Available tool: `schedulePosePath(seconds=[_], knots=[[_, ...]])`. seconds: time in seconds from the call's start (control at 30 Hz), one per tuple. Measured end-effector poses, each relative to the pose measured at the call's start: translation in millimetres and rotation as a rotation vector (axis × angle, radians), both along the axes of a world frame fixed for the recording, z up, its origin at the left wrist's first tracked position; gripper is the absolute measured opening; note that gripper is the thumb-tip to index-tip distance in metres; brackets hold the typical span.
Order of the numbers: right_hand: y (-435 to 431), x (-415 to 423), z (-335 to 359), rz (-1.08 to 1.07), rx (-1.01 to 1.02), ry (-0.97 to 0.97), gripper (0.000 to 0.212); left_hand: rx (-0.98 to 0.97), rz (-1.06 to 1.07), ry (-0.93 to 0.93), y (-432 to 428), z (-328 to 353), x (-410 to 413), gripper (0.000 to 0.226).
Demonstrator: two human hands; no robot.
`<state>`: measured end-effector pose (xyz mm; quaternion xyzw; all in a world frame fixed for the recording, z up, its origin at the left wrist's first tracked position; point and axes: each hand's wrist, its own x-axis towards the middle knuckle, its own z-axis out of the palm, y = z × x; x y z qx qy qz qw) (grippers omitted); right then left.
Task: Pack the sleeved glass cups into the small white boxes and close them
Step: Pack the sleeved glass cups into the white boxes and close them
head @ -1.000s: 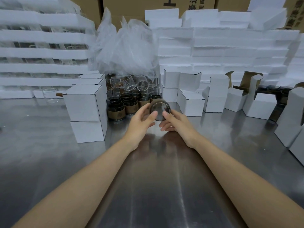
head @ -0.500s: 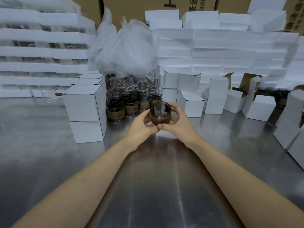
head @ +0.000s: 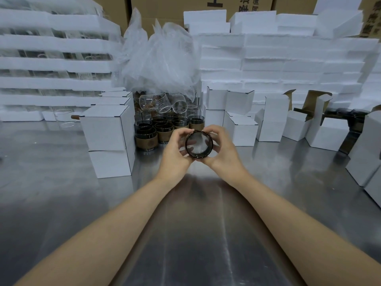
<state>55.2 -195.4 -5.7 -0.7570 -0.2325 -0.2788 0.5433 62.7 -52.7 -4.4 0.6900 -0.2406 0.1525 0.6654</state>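
Both hands hold one sleeved glass cup [head: 199, 143] above the steel table, tipped so its round mouth faces me. My left hand [head: 175, 152] grips its left side with curled fingers, and my right hand [head: 223, 150] wraps the right side. Behind them stand several more sleeved cups [head: 153, 132] with brown bands. A stack of two shut white boxes [head: 107, 139] stands to the left. Small white boxes [head: 242, 131] sit behind the right hand, and boxes with raised flaps [head: 274, 118] stand farther right.
Clear bare glasses [head: 162, 103] lie piled under a heap of plastic wrap [head: 160, 58]. White foam trays [head: 51, 65] and foam blocks [head: 288, 65] wall the back. More white boxes [head: 367, 153] line the right edge. The steel table [head: 195, 234] reaches toward me.
The cup came up off the table between both hands and turned over, from base toward me, through upright, to mouth toward me. Both hands closed tighter round it.
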Motion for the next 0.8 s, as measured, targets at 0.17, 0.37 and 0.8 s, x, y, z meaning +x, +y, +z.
schedulePosePath(seconds=[0.17, 0.37, 0.8], knots=[[-10, 1, 4, 0.182, 0.262, 0.299, 0.070, 0.022, -0.054, 0.087, 1, -2, 3, 0.066], [-16, 1, 5, 0.470, 0.536, 0.590, 0.040, -0.037, -0.011, 0.100, 1, -4, 7, 0.062], [-6, -6, 11, 0.464, 0.535, 0.657, 0.059, 0.245, 0.307, -0.373, -7, -3, -3, 0.059]])
